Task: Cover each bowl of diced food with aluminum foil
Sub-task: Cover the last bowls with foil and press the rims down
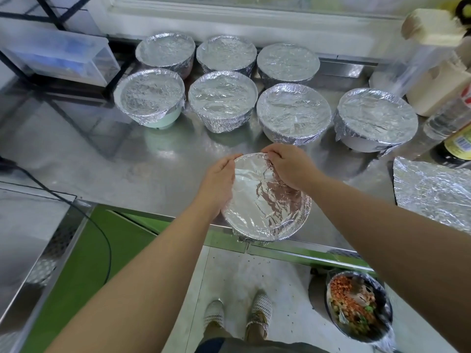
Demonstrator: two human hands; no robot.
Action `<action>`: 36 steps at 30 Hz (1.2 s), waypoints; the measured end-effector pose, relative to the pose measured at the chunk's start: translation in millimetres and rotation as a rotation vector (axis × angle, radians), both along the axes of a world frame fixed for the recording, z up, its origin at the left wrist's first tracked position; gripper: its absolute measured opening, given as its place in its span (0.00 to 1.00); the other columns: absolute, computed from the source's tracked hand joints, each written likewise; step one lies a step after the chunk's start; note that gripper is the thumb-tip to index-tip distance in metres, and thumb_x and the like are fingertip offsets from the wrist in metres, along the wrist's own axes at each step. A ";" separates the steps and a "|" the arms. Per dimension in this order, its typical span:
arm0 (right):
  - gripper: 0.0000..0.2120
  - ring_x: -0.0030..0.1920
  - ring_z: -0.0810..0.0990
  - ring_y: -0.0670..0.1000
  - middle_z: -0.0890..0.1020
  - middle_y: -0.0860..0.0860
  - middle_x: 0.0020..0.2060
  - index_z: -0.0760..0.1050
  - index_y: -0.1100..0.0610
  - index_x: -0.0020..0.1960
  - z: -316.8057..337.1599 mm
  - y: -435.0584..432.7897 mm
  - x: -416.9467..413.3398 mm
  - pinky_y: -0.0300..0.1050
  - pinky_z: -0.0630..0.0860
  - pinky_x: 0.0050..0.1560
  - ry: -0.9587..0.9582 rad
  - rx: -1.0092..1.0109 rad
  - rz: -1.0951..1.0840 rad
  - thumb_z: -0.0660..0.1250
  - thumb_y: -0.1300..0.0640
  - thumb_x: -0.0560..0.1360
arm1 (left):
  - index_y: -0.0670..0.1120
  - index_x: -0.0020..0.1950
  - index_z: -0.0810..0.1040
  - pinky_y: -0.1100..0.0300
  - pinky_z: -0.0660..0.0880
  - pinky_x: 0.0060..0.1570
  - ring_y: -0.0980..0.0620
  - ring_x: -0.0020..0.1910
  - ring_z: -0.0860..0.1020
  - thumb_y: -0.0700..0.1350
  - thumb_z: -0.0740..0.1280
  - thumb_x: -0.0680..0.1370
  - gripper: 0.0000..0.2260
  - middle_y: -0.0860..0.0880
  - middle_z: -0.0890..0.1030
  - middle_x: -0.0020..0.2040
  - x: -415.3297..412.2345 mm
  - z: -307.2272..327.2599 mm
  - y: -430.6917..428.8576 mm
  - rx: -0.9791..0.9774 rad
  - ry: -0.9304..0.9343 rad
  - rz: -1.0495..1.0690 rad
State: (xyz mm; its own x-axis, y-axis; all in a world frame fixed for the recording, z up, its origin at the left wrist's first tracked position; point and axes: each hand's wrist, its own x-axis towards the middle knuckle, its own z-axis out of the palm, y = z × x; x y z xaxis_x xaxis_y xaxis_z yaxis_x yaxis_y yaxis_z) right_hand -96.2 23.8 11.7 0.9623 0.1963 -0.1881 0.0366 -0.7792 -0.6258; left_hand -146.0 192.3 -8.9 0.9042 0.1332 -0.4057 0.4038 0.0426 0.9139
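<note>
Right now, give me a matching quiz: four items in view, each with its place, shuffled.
1 bowl being wrapped
2 loose foil sheet
3 scrap bin
4 mint-green bowl

A floor, lower right
B near edge of counter
C counter, far right
D front row of covered bowls, left end

Pairs: 1-B, 2-C, 3-A, 4-D

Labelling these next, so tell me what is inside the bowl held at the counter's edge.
Only the foil cover shows, crimped over the rim, with the left hand and right hand gripping its edge. Any food beneath is hidden.
</note>
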 end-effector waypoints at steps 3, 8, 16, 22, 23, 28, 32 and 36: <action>0.14 0.32 0.72 0.42 0.76 0.40 0.33 0.80 0.54 0.60 -2.8 -0.1 1.8 0.39 0.68 0.33 -0.002 0.015 -0.024 0.57 0.58 0.84 | 0.50 0.54 0.82 0.69 0.69 0.30 0.61 0.27 0.69 0.41 0.57 0.86 0.14 0.54 0.72 0.28 2.2 -2.1 -0.3 -0.037 0.007 0.033; 0.13 0.31 0.75 0.49 0.77 0.45 0.30 0.80 0.54 0.59 -0.8 -0.4 1.9 0.45 0.74 0.36 0.090 0.079 -0.048 0.57 0.58 0.84 | 0.58 0.42 0.87 0.63 0.65 0.36 0.51 0.39 0.68 0.44 0.59 0.85 0.20 0.47 0.73 0.43 3.9 -4.7 0.9 -0.015 0.042 0.027; 0.12 0.31 0.75 0.45 0.80 0.49 0.36 0.81 0.56 0.57 -8.1 -11.2 -5.8 0.30 0.66 0.25 0.085 0.170 -0.268 0.59 0.62 0.82 | 0.55 0.60 0.77 0.62 0.71 0.57 0.57 0.59 0.77 0.44 0.56 0.85 0.11 0.55 0.81 0.61 -25.9 -1.1 10.1 0.174 -0.053 0.375; 0.23 0.58 0.78 0.52 0.77 0.54 0.63 0.71 0.52 0.70 -9.3 -12.3 -11.2 0.50 0.73 0.62 -0.049 0.109 -0.220 0.64 0.46 0.78 | 0.53 0.71 0.70 0.55 0.71 0.68 0.61 0.64 0.72 0.35 0.58 0.83 0.20 0.54 0.73 0.68 -116.1 -24.2 -18.1 0.170 0.001 0.436; 0.25 0.64 0.74 0.55 0.73 0.55 0.69 0.68 0.51 0.74 -4.5 -8.4 -12.2 0.54 0.70 0.67 -0.108 0.021 -0.094 0.64 0.44 0.79 | 0.54 0.73 0.66 0.59 0.71 0.66 0.65 0.63 0.70 0.34 0.60 0.81 0.23 0.54 0.71 0.69 -123.1 -30.9 -18.7 0.203 -0.018 0.343; 0.51 0.80 0.46 0.60 0.50 0.50 0.81 0.44 0.37 0.80 15.7 23.4 -17.8 0.75 0.48 0.74 0.014 -0.312 0.301 0.53 0.16 0.64 | 0.55 0.73 0.55 0.79 0.69 0.52 0.74 0.62 0.68 0.36 0.74 0.75 0.37 0.54 0.62 0.70 -128.5 -47.0 -10.2 0.237 -0.133 0.037; 0.60 0.80 0.39 0.60 0.43 0.51 0.82 0.38 0.36 0.79 13.2 39.1 -20.8 0.79 0.40 0.71 0.074 -0.481 0.342 0.54 0.12 0.56 | 0.57 0.72 0.57 0.64 0.77 0.57 0.61 0.61 0.74 0.43 0.79 0.71 0.39 0.51 0.66 0.68 -117.8 -57.9 -9.3 0.233 -0.160 0.006; 0.62 0.80 0.37 0.61 0.39 0.51 0.81 0.37 0.38 0.80 11.4 45.5 -25.8 0.81 0.37 0.68 0.061 -0.560 0.331 0.57 0.13 0.56 | 0.56 0.69 0.58 0.65 0.77 0.48 0.57 0.51 0.76 0.42 0.78 0.72 0.36 0.57 0.74 0.59 -114.4 -57.4 -4.8 0.211 -0.152 -0.026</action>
State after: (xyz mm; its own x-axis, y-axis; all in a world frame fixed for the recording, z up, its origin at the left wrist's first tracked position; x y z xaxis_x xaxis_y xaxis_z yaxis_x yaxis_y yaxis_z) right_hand -122.0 69.3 23.2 0.8523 0.3365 -0.4006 0.3074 -0.9417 -0.1368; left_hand -260.3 187.5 -66.3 0.9570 0.1766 -0.2304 0.2594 -0.1642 0.9517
